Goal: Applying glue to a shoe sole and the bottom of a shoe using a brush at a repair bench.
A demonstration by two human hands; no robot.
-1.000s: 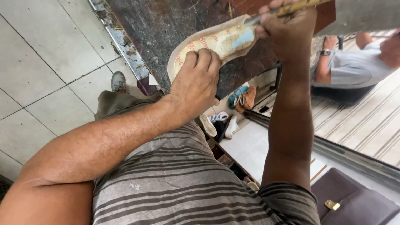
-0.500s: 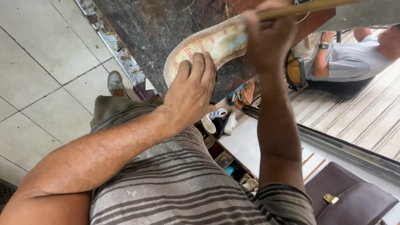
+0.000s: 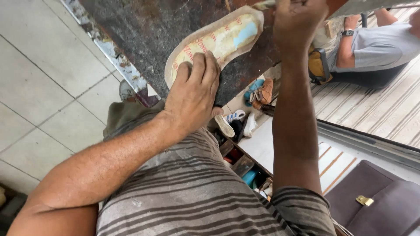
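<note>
Fingers (image 3: 199, 70) of left hand (image 3: 192, 94) spread, pressing insole (image 3: 218, 41), right hand (image 3: 299, 22) fisted round stick (image 3: 264, 4) at insole's edge

An insole (image 3: 218, 41) is laid flat on the desk (image 3: 144, 30), pressed at its near end by the left hand (image 3: 192, 94). The right hand (image 3: 297, 19) is placed at its far end, apparently gripping a tool. Shoes (image 3: 245, 109) are scattered on the floor below.
</note>
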